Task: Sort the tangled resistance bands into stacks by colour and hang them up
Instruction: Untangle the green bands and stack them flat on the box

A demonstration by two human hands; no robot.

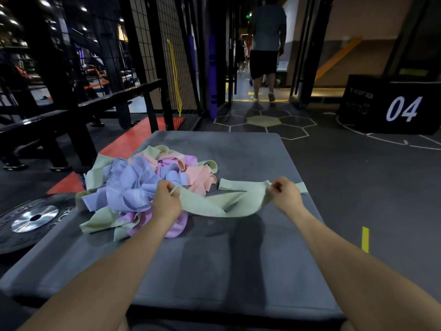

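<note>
A tangled heap of resistance bands in blue, pink, purple and pale green lies on the left part of a grey padded mat. Between my hands hangs a pale green band, sagging just above the mat. My left hand pinches its left end beside the heap. My right hand pinches its right end. Another green band lies flat on the mat behind the held one, stretching right past my right hand.
A black weight plate lies on the floor left of the mat. A black rack and mesh wall with a hanging yellow band stand behind left. A person walks away through the doorway. A black box marked 04 sits far right.
</note>
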